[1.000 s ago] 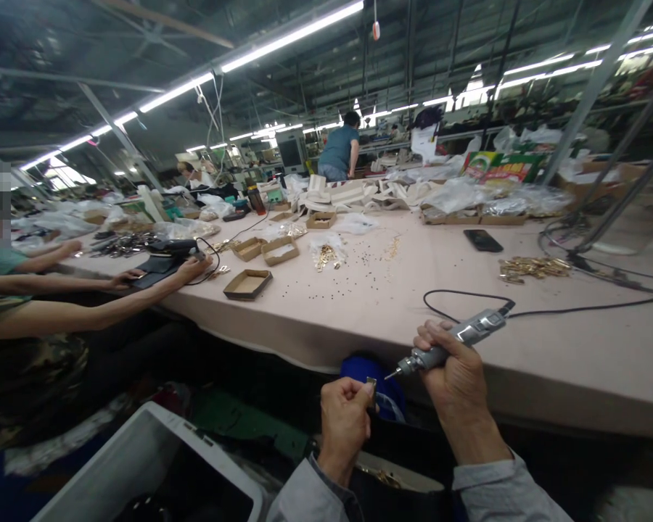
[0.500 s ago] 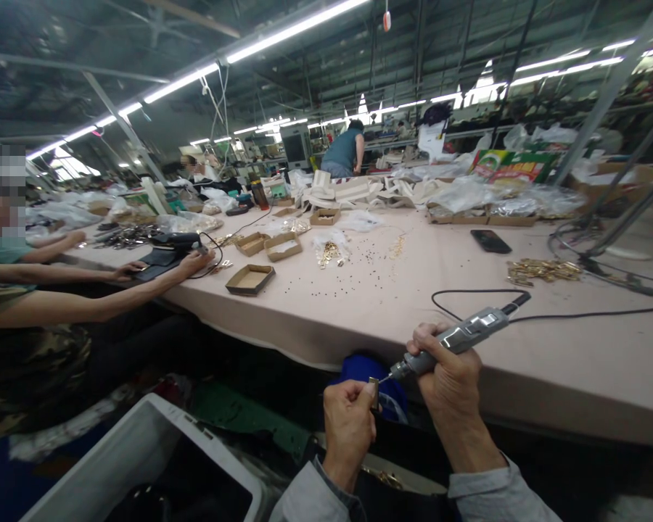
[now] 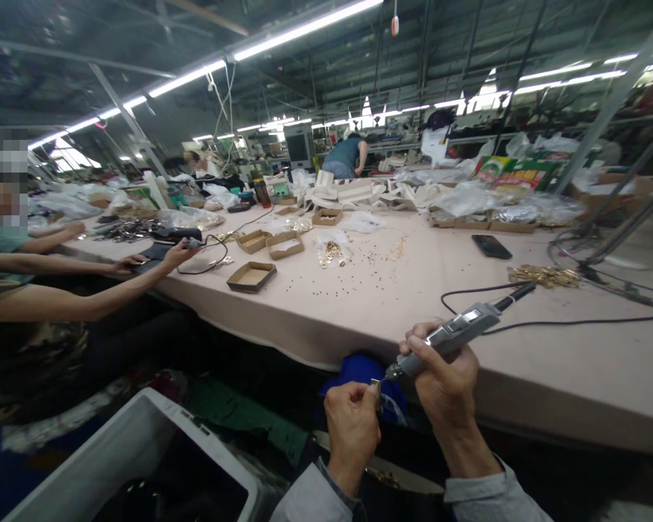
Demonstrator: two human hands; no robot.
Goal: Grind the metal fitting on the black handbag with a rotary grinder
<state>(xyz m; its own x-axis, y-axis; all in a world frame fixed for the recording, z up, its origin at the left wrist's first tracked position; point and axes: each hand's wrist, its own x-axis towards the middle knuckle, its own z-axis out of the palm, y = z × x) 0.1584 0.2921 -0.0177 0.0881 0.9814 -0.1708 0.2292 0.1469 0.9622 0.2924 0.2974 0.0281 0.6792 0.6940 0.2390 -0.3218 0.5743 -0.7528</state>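
Note:
My right hand (image 3: 440, 380) is wrapped round a grey corded electric screwdriver (image 3: 450, 336), its tip angled down to the left. My left hand (image 3: 352, 424) is closed in a pinch on a small metal fitting (image 3: 376, 388). The screwdriver's tip touches that fitting. Both hands hover below the front edge of the pink-covered table (image 3: 392, 290). The tool's black cord (image 3: 549, 319) runs back over the table to the right.
A co-worker's arm (image 3: 81, 297) reaches onto the table at the left, beside small cardboard trays (image 3: 251, 276). Brass parts (image 3: 544, 275), a black phone (image 3: 491, 246) and plastic bags lie on the table. A white bin (image 3: 141, 464) stands at lower left.
The screwdriver's tip has moved left and down until it meets the fitting in my left hand. My left hand has stayed nearly still.

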